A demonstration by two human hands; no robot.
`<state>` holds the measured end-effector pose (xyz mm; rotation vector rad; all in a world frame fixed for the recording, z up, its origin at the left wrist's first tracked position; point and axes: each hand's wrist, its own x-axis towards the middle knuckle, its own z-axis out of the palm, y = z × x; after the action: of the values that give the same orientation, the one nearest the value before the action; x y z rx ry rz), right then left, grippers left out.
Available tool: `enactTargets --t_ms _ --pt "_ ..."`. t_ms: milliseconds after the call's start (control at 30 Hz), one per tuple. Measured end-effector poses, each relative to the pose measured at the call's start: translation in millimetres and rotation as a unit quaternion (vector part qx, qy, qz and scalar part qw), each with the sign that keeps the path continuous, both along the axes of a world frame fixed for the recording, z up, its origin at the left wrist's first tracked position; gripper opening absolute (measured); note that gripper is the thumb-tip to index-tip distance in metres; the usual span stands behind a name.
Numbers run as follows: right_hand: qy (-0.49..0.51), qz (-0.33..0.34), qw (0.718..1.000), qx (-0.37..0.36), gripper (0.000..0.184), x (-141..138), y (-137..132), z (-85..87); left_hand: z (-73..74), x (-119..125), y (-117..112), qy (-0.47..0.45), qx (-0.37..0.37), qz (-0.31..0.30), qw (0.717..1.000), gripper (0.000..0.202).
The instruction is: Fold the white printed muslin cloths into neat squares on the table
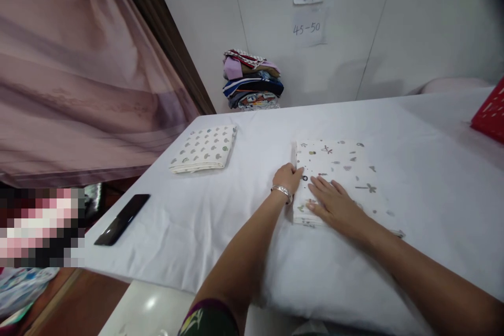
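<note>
A folded white cloth (338, 163) with small grey and green plant prints lies in front of me on the table. At its left edge is my left hand (288, 178), with a silver bangle on the wrist. The thumb rests on top of the cloth and the other fingers curl at the edge, partly hidden. My right hand (334, 203) lies flat on the cloth's upper face, fingers stretched toward the left. A second folded white cloth (205, 148), printed with grey motifs, sits apart to the left.
White fabric covers the table (244, 205). A black phone-like slab (123, 219) lies near its left edge. Beyond the far edge rises a stack of folded fabrics (253, 81). A red object (490, 115) stands at far right; a pink curtain (79, 73) hangs at left.
</note>
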<state>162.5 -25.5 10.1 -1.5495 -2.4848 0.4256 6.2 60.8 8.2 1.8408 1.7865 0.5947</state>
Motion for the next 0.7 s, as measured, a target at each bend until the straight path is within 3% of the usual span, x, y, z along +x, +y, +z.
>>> enactTargets --t_ms 267,533,700 --pt "-0.022 0.008 0.998 0.066 0.067 -2 -2 -13.6 -9.5 0 0 -0.010 0.011 0.032 0.999 0.026" --pt "-0.046 -0.005 0.986 0.158 0.066 -8 -5 -14.9 -0.6 4 14 -0.022 0.001 0.024 0.999 0.039" --pt "-0.035 0.010 0.981 0.190 0.066 -9 -5 -15.5 -0.8 10 22 0.009 0.012 0.031 0.999 0.028"
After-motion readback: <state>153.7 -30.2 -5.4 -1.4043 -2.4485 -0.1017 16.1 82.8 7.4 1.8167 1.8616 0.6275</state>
